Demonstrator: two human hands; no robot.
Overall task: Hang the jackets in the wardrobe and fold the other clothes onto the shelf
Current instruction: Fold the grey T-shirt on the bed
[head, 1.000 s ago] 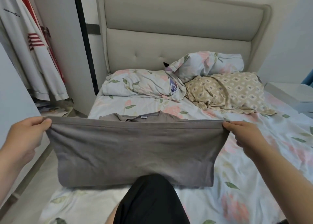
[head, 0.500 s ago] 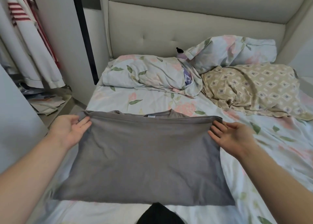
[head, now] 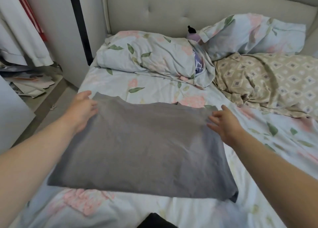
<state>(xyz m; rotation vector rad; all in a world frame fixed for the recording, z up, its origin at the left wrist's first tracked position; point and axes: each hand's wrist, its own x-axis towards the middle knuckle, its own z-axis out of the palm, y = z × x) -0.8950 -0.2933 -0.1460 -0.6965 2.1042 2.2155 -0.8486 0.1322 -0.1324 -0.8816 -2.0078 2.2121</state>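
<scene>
Head view | left hand (head: 83, 107) flat, fingers straight, resting on far corner of grey shirt (head: 137, 150) | right hand (head: 223, 122) spread, fingertips touching the opposite corner, gripping nothing | shirt lies folded between both hands | risk: uneven smoothing could drag the top layer, rucking the fold

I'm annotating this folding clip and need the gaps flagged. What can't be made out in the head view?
Head view only:
- Wardrobe shelf: beyond the left edge; only a hanging white garment shows.
- Grey shirt, lower layers: covered by its top layer.
- Black item at the bottom edge: cut off, unidentifiable.
- Purple object: mostly hidden between floral pillows.
</scene>
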